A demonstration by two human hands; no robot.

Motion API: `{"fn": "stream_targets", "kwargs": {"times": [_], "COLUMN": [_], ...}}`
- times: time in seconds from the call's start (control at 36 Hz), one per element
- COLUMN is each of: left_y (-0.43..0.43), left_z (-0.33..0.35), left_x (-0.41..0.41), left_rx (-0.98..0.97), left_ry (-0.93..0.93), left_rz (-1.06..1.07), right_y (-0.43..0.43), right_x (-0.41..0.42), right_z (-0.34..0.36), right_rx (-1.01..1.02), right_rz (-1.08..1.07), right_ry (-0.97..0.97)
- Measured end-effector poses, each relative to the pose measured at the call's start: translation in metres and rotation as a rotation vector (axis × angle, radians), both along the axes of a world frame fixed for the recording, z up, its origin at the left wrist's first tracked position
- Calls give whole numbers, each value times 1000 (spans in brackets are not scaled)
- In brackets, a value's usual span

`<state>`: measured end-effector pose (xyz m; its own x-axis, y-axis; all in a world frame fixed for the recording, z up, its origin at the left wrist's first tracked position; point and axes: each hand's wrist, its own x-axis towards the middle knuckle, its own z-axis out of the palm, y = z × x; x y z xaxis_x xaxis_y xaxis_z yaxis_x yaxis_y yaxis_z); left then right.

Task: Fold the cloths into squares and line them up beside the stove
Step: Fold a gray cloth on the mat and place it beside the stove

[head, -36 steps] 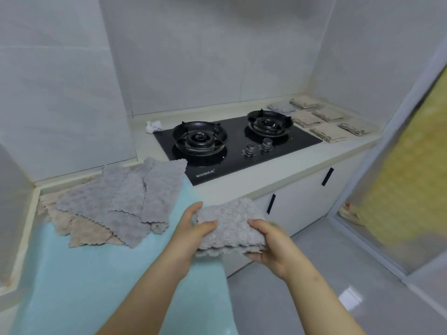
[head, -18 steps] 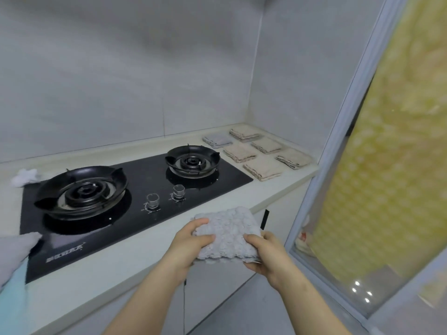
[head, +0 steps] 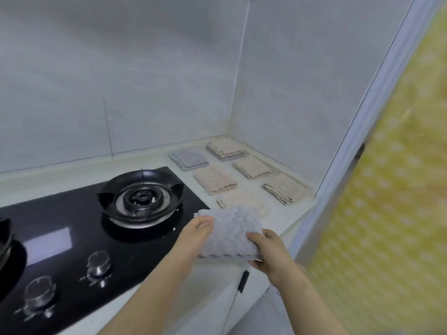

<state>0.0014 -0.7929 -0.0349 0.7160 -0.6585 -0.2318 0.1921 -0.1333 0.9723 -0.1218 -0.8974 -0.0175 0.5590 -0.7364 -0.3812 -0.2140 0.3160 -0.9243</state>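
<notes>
Pale grey tiled wall [head: 121, 81] meeting in a corner; cream counter [head: 154, 162] below it, and a black glass stove [head: 72, 213] set in. One burner [head: 141, 197] in full view, with two metal knobs [head: 99, 262] [head: 38, 292] at the front. The white printed marks around the knobs are too blurred to read. Right of the stove, six folded squares lie on the counter in two rows: a small grey square [head: 188, 159] and a beige stack [head: 226, 149] at the back, two beige squares [head: 214, 178] [head: 251, 166] in the middle, and two more [head: 242, 201] [head: 284, 188] nearest. The folded grey cloth [head: 229, 233] is held between both hands above the counter's front edge, just off the stove's right front corner. In this view its far edge overlaps the nearest beige square. The left hand [head: 193, 238] grips the cloth's left side, thumb pressed on top, fingers hidden beneath. The right hand [head: 268, 252] pinches the near right corner, thumb on top, fingers curled under. Below is a white cabinet front with a dark handle [head: 243, 281]. At right stand a pale door frame [head: 358, 131] and a yellow dotted panel [head: 387, 213].
</notes>
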Motion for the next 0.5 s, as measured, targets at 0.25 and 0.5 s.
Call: {"fn": "stream_targets", "kwargs": {"times": [0.25, 0.5], "left_y": [-120, -215], "left_z": [10, 14], "left_x": [80, 159], "left_rx": [46, 55], "left_ry": [-64, -100], "left_rz": [-5, 89], "right_y": [-116, -225], "right_x": [80, 172], "right_z": [3, 2], "right_rx": [-12, 58], "right_rz": [2, 58], "right_ry": [-14, 18]}}
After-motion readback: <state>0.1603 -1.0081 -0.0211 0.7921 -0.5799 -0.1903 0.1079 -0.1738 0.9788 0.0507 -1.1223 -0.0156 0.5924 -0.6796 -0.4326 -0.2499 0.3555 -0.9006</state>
